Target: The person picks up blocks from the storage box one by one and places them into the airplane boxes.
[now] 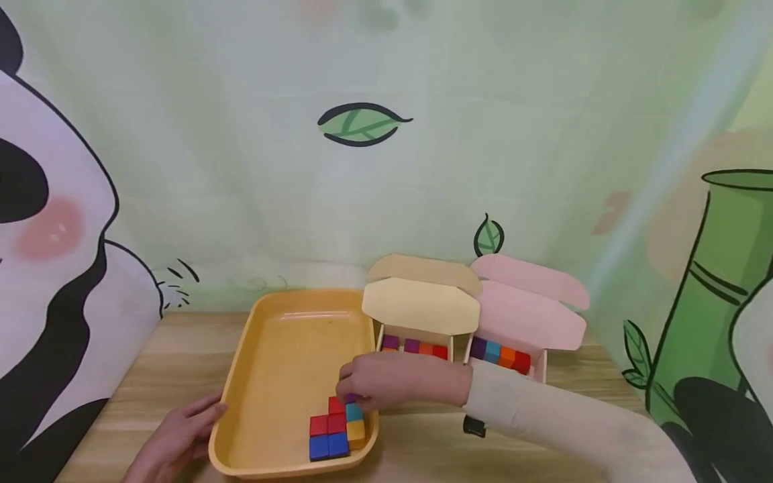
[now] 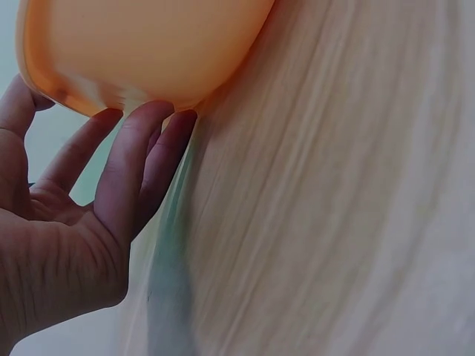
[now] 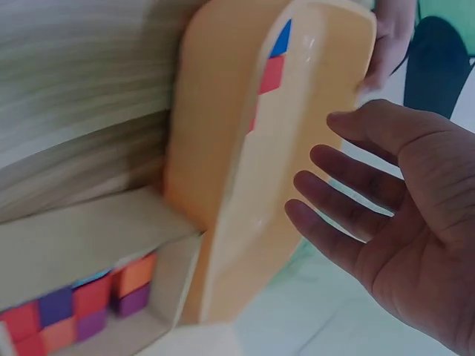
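Note:
At the left side of the yellow tray, my left hand holds the rim, thumb at the edge and fingers against the outer wall. The left wrist view shows the fingertips touching that wall. My right hand hovers low over the tray's right side, close above a purple block. Its fingers spread loosely with nothing between them in the right wrist view. In the tray's near right corner sit red blocks, blue blocks, a light-blue block and a yellow block.
Right of the tray stand a cream box and a pink box, lids raised, with coloured blocks inside. A small black object lies on the wooden table under the right sleeve. Behind hangs a printed curtain.

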Tool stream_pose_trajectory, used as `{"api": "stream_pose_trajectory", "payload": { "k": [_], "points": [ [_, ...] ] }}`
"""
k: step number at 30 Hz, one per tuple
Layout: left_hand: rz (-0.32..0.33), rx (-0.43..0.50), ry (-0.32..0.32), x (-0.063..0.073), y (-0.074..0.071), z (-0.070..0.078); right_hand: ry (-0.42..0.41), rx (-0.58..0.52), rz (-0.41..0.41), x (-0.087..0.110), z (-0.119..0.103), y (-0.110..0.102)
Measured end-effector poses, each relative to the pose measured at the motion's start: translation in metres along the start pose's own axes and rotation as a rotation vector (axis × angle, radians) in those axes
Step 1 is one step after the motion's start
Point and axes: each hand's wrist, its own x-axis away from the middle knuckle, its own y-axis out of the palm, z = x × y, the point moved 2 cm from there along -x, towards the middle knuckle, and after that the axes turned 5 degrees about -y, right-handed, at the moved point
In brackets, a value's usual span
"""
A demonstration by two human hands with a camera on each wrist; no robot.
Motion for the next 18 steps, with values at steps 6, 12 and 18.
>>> {"api": "stream_pose_trajectory", "payload": {
  "k": [6,12,18],
  "points": [
    [-0.026,-0.007,0.049,-0.002,0.007,0.006,-0.062,0.026,-0.099,-0.03,-0.004,0.009],
    [-0.04,0.011,0.044,0.002,0.003,0.0,-0.158,0.032,-0.238,-0.069,-0.009,0.028],
    [-0.085,0.013,0.023,-0.003,0.004,-0.006,-0.146,0.01,-0.323,-0.087,-0.011,0.044]
  ]
}}
